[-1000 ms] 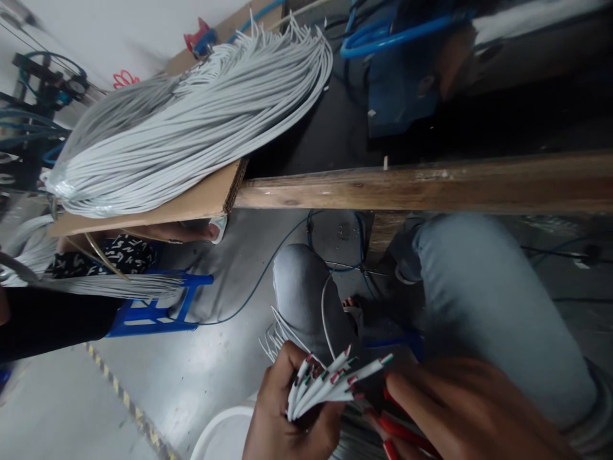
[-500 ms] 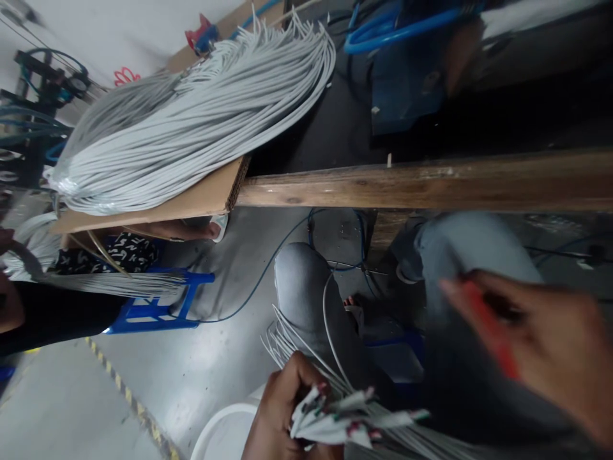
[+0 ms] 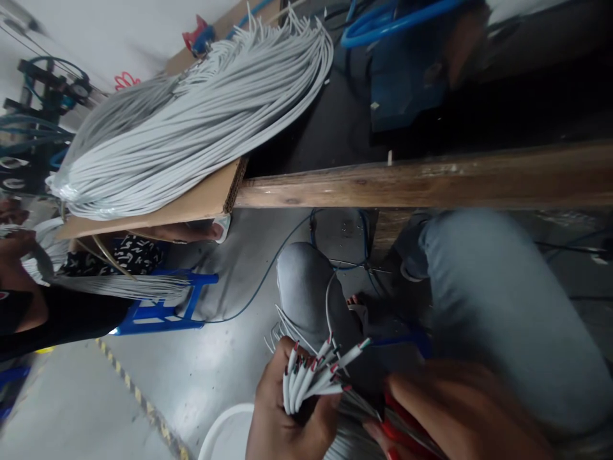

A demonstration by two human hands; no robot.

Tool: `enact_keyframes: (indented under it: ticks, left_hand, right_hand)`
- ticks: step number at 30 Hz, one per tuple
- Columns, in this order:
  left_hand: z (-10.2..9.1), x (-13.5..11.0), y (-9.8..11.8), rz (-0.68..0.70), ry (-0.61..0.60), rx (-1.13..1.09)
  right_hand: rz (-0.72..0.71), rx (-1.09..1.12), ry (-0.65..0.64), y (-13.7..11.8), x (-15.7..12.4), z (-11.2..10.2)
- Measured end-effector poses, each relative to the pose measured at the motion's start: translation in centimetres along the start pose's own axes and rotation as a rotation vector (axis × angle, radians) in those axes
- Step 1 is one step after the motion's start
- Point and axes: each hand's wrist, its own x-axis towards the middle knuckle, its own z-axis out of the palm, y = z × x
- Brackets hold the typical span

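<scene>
Moved: right hand (image 3: 460, 415) is coming back down, well below the wooden beam (image 3: 421, 179).
Left hand (image 3: 282, 415): is clenching the cable bundle (image 3: 311, 377) in a closed fist, its ends fanning up towards the beam.
Right grip: is curling around a red-handled tool (image 3: 402, 428), just beside the bundle.
Bucket (image 3: 225, 434): is sitting below the beam, under the left hand.
Cable pile (image 3: 191, 128): is lying above the beam's left end.

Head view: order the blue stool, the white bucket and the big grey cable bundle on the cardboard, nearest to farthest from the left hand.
1. White bucket, just left of the left hand, at the bottom edge.
2. Blue stool, farther up and left.
3. Grey cable bundle, on the cardboard, upper left.
</scene>
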Motion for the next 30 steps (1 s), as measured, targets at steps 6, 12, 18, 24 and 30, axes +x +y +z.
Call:
enact_keyframes:
  ticks: [6,12,18,24,30]
  left_hand:
    - [-0.4,-0.1,-0.6,0.034,-0.043,0.029]
    - [-0.5,0.0,-0.6,-0.001,-0.046,0.023]
    - [-0.3,0.1,-0.5,-0.066,-0.009,0.004]
    - [-0.3,0.0,0.1,-0.073,0.002,0.050]
    - [-0.3,0.0,0.2,-0.068,0.005,0.062]
  right_hand:
    - [-0.048,-0.010,-0.009,-0.6,0.2,0.1]
    - [-0.176,0.032,-0.050,-2.1,-0.5,-0.1]
    - [-0.399,0.158,-0.069,-3.1,-0.8,-0.2]
    - [-0.465,0.175,-0.105,-3.0,-0.5,-0.9]
    - [-0.440,0.128,-0.170,-3.4,-0.2,-1.6]
